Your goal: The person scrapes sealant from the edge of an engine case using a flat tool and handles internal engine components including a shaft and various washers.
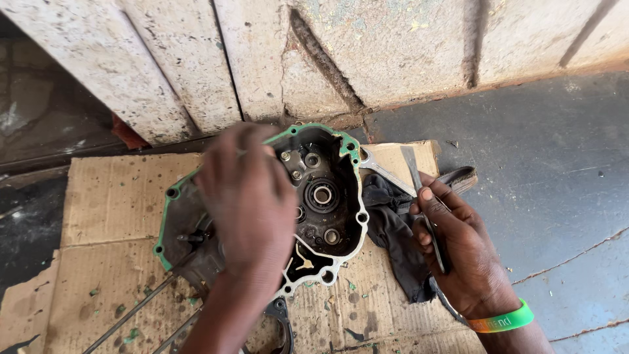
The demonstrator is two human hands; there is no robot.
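I see 2 hands over a sheet of cardboard [118,196] laid on the floor against a rough plastered wall [367,46].

Left hand [246,196]: it rests palm-down on the engine case cover [327,196], covering its middle left portion. The picture is blurred here, so I cannot tell whether its grip is closed on the cover or only pressing on it.

Right hand [458,252]: its grip is closed around a flat metal scraper [419,190], with the blade pointing up and away from the wrist. A green wristband [501,322] sits on that wrist.

The engine case cover lies on the cardboard, inner side up, with green gasket residue along its rim. A dark rag [390,226] lies just beside its right edge, between cover and right hand. A spanner [383,170] lies partly under the rag.
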